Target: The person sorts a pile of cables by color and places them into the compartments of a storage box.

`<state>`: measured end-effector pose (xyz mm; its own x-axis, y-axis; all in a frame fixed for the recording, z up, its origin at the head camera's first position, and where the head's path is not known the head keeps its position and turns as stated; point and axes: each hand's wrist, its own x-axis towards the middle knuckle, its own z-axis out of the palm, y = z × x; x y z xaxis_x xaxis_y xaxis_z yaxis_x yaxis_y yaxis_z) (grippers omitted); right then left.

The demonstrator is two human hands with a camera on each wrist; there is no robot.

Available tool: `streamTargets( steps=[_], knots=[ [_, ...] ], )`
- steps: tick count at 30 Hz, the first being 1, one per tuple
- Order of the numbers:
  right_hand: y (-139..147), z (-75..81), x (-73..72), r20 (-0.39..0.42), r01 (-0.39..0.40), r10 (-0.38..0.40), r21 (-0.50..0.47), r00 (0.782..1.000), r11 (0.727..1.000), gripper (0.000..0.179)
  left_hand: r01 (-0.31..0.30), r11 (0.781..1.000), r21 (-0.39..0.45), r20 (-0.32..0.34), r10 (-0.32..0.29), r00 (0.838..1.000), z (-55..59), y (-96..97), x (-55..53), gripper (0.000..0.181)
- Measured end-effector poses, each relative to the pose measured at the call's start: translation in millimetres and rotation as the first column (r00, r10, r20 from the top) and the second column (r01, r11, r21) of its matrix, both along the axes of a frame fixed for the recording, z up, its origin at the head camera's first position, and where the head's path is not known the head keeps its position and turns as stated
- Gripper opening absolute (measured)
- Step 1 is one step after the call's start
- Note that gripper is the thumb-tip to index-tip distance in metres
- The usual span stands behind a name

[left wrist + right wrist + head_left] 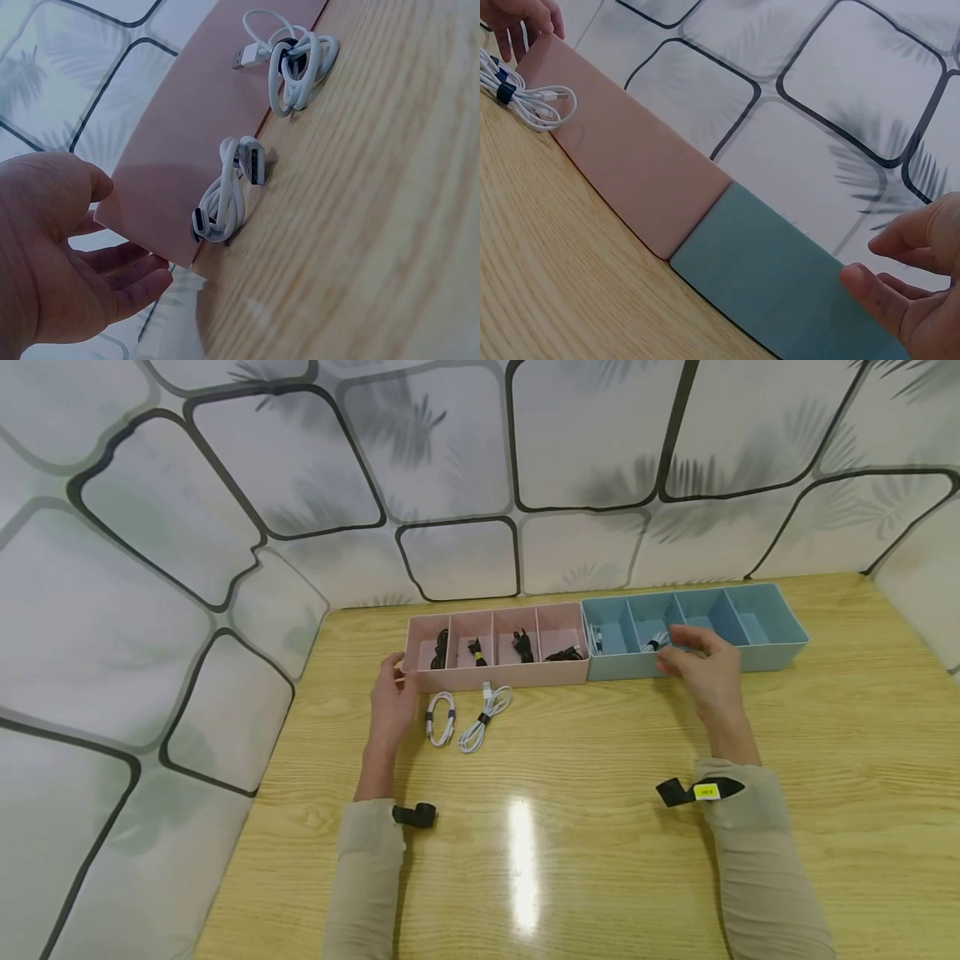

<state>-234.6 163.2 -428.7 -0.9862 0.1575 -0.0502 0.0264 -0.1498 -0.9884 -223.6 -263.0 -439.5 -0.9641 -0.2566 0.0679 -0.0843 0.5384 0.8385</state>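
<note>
A pink divided box and a blue divided box stand end to end along the wall. At the pink box's left end is my left hand, its thumb and fingers about the corner and touching it. My right hand is over the blue box's front edge, thumb and fingertips apart with nothing between them. Two bundled white cables lie before the pink box: a narrow loop nearer my left hand and a wider bundle beside it, each with a dark tie.
Black cables lie in the pink compartments, one with a yellow tag. Bundled white cables lie in the two left blue compartments. A patterned wall rises behind the wooden table.
</note>
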Motion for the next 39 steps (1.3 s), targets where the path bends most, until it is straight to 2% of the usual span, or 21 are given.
streamTargets(
  steps=[8, 12, 16, 20, 23, 26, 29, 32, 37, 39],
  knots=[
    [-9, 2.6, 0.0, -0.038, -0.029, 0.029, 0.001, 0.999, 1.000, 0.035, 0.004, 1.000, -0.007, -0.002, -0.004, 1.000, 0.1, -0.5, 0.5, 0.045],
    [-24, 7.0, 1.8, -0.053, -0.076, 0.080, 0.075, 0.995, 0.994, 0.039, 0.002, 1.000, -0.007, -0.002, -0.002, 1.000, -0.2, -1.3, 0.3, 0.045],
    [-44, 9.6, 5.1, -0.070, -0.161, 0.179, 0.202, 0.981, 0.966, 0.043, 0.000, 1.000, -0.003, -0.002, 0.000, 1.000, 1.3, -1.2, 1.2, 0.045],
    [-68, 10.2, 9.2, -0.102, -0.269, 0.316, 0.323, 0.943, 0.908, 0.043, -0.002, 1.000, -0.005, 0.000, 0.002, 1.000, 2.2, -1.4, 1.8, 0.044],
    [-87, 10.3, 13.6, -0.069, -0.359, 0.420, 0.404, 0.905, 0.841, 0.043, 0.004, 1.000, -0.009, 0.003, -0.004, 1.000, 2.2, -1.4, 1.1, 0.044],
    [-109, 10.2, 18.2, 0.020, -0.461, 0.515, 0.478, 0.857, 0.748, 0.046, 0.014, 1.000, -0.003, 0.004, -0.014, 1.000, 2.5, -0.7, -0.1, 0.045],
    [-133, 7.2, 19.5, 0.098, -0.537, 0.590, 0.550, 0.802, 0.639, 0.049, 0.009, 1.000, 0.003, 0.002, -0.009, 1.000, 1.5, -1.0, -1.1, 0.044],
    [-156, 1.7, 18.6, 0.157, -0.580, 0.639, 0.617, 0.753, 0.532, 0.049, 0.003, 1.000, 0.003, 0.003, -0.003, 1.000, -0.3, -2.3, -1.5, 0.044],
    [-181, -5.1, 18.2, 0.218, -0.595, 0.721, 0.736, 0.658, 0.321, 0.055, 0.007, 1.000, -0.007, 0.002, -0.007, 1.000, -0.8, -2.7, -1.5, 0.044],
    [-188, -5.4, 19.1, 0.244, -0.587, 0.740, 0.772, 0.627, 0.243, 0.057, 0.005, 1.000, -0.006, -0.001, -0.005, 1.000, 0.3, -2.3, -1.1, 0.044]
  ],
)
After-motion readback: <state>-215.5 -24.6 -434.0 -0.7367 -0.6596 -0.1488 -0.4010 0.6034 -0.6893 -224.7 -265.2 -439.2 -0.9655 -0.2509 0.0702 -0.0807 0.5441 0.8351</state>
